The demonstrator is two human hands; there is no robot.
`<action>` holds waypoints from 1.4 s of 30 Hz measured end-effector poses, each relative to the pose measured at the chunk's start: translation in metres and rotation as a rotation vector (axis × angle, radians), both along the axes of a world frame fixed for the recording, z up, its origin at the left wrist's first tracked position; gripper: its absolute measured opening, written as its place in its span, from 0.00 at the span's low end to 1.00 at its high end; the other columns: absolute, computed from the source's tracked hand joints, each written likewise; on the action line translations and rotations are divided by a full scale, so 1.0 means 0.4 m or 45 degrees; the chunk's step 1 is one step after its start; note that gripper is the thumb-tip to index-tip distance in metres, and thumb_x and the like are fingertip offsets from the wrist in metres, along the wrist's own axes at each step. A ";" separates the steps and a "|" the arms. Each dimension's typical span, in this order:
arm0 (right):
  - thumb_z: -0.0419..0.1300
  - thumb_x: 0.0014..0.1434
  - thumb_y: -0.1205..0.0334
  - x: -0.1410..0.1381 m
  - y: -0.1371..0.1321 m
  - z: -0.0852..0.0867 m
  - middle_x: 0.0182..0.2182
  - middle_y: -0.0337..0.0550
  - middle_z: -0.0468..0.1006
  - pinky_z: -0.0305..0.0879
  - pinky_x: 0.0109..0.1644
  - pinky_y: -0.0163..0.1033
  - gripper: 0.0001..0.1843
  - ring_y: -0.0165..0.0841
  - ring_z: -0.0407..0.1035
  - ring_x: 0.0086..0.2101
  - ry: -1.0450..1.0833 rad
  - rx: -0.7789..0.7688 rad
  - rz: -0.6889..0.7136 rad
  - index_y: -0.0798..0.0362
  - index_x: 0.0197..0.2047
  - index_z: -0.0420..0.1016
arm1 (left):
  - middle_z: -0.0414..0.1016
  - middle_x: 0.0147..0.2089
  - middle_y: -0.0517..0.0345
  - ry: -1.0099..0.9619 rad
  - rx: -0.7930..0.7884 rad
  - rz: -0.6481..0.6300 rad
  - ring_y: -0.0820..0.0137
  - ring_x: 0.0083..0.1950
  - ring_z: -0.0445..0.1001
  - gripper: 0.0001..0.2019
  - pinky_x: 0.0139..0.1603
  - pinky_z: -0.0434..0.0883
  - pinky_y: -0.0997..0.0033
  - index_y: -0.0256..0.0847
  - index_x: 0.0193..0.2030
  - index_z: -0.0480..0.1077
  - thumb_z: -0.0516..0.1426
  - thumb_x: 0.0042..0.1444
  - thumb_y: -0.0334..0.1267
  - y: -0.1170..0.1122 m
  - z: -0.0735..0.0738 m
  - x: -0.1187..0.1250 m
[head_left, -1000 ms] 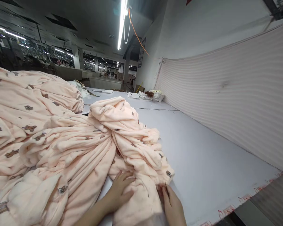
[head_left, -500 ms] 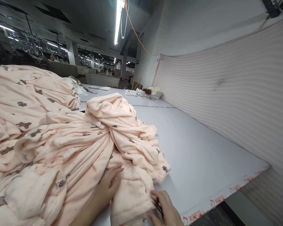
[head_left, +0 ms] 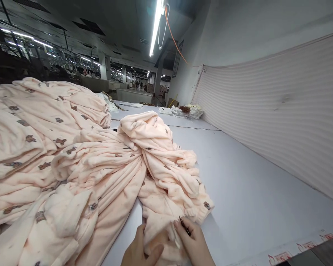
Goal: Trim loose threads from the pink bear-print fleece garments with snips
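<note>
White table [head_left: 238, 177] under your hands. Peach heap [head_left: 44, 114] at their left, done-or-not unclear; cloth [head_left: 162, 236] between them seems midway. Your left hand [head_left: 137, 245] grips it; your right hand [head_left: 195, 242] holds a dark pointed tool [head_left: 185, 226] (snips, perhaps).

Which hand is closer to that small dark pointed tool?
Right: the right hand is holding the dark pointed tool. The left hand is apart from it, farther left, at the pale pink fabric.
</note>
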State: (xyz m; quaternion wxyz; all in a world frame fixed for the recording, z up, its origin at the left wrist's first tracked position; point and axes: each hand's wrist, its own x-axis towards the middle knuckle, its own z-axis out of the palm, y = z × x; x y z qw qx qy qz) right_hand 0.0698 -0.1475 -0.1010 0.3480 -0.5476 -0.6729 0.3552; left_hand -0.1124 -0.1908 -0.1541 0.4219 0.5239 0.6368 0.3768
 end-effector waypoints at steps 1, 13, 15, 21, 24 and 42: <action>0.49 0.62 0.47 0.008 0.003 0.005 0.18 0.33 0.59 0.55 0.27 0.32 0.23 0.29 0.59 0.24 -0.003 0.040 -0.038 0.51 0.21 0.58 | 0.76 0.37 0.54 -0.108 0.041 0.046 0.62 0.37 0.76 0.18 0.38 0.69 0.68 0.43 0.45 0.58 0.52 0.51 0.49 0.016 0.008 0.009; 0.56 0.50 0.64 -0.046 -0.021 0.003 0.36 0.41 0.70 0.68 0.29 0.31 0.15 0.33 0.70 0.31 -0.238 0.469 0.008 0.45 0.43 0.67 | 0.72 0.40 0.53 -0.054 0.509 0.286 0.62 0.42 0.73 0.14 0.45 0.69 0.65 0.46 0.46 0.58 0.49 0.51 0.35 0.035 0.026 0.019; 0.53 0.46 0.70 -0.065 -0.015 0.006 0.31 0.38 0.71 0.66 0.30 0.32 0.14 0.33 0.69 0.30 -0.358 0.470 0.065 0.46 0.36 0.69 | 0.72 0.41 0.53 0.012 0.526 0.282 0.61 0.42 0.73 0.15 0.46 0.69 0.64 0.46 0.46 0.60 0.50 0.50 0.34 0.035 0.027 0.012; 0.51 0.51 0.69 -0.064 0.028 0.017 0.27 0.37 0.70 0.59 0.31 0.33 0.06 0.32 0.66 0.28 -0.381 0.473 -0.007 0.49 0.31 0.64 | 0.76 0.40 0.53 -0.472 0.251 -0.130 0.59 0.44 0.73 0.13 0.48 0.68 0.63 0.42 0.43 0.72 0.56 0.49 0.40 0.056 0.068 -0.018; 0.51 0.54 0.68 -0.062 0.047 0.033 0.26 0.35 0.70 0.59 0.31 0.33 0.04 0.31 0.66 0.27 -0.345 0.394 -0.086 0.49 0.32 0.64 | 0.77 0.33 0.54 -1.000 -0.060 -0.328 0.63 0.36 0.73 0.15 0.42 0.68 0.66 0.37 0.35 0.75 0.58 0.50 0.48 0.075 0.095 -0.023; 0.55 0.60 0.59 -0.040 0.026 0.060 0.36 0.39 0.78 0.66 0.36 0.32 0.11 0.34 0.74 0.34 -0.443 0.349 0.124 0.45 0.43 0.76 | 0.72 0.23 0.58 -1.435 -0.169 -0.245 0.72 0.24 0.65 0.12 0.29 0.62 0.72 0.34 0.29 0.76 0.61 0.52 0.43 0.081 0.178 -0.010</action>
